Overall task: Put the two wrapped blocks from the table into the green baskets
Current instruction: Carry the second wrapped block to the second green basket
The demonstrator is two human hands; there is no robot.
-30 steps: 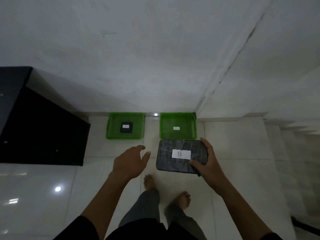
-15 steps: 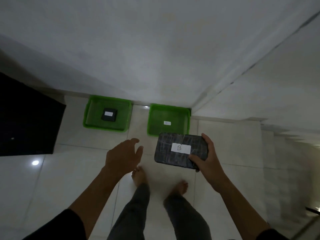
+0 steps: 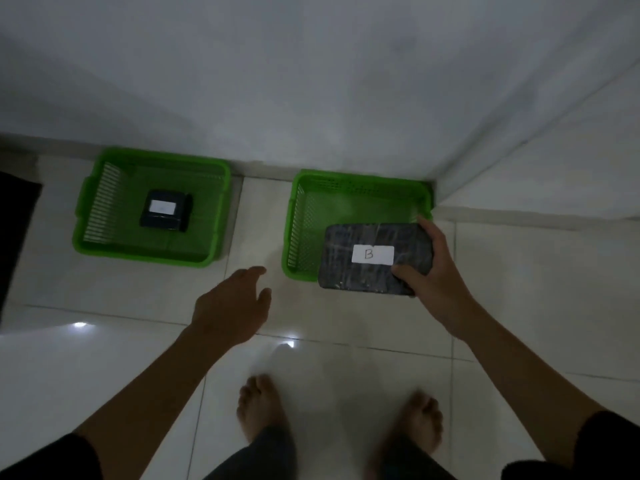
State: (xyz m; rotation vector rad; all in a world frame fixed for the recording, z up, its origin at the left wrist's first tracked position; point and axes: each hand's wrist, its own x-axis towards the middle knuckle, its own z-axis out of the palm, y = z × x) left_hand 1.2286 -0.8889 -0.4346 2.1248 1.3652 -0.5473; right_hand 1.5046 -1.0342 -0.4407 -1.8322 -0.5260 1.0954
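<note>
My right hand (image 3: 434, 284) grips a dark wrapped block (image 3: 349, 259) with a white label marked B, held flat above the front right part of the right green basket (image 3: 301, 216). The left green basket (image 3: 104, 202) holds a smaller dark wrapped block (image 3: 166, 211) with a white label. My left hand (image 3: 232, 306) hovers open over the floor between the two baskets, holding nothing.
Both baskets stand on the white tiled floor against the white wall (image 3: 311, 81), the right one in the corner. A black piece of furniture (image 3: 14, 237) shows at the left edge. My bare feet (image 3: 263, 407) are on the tiles below.
I have stepped closer, so the baskets look larger. My right hand has carried the B block forward over the right basket. My left hand stays open.
</note>
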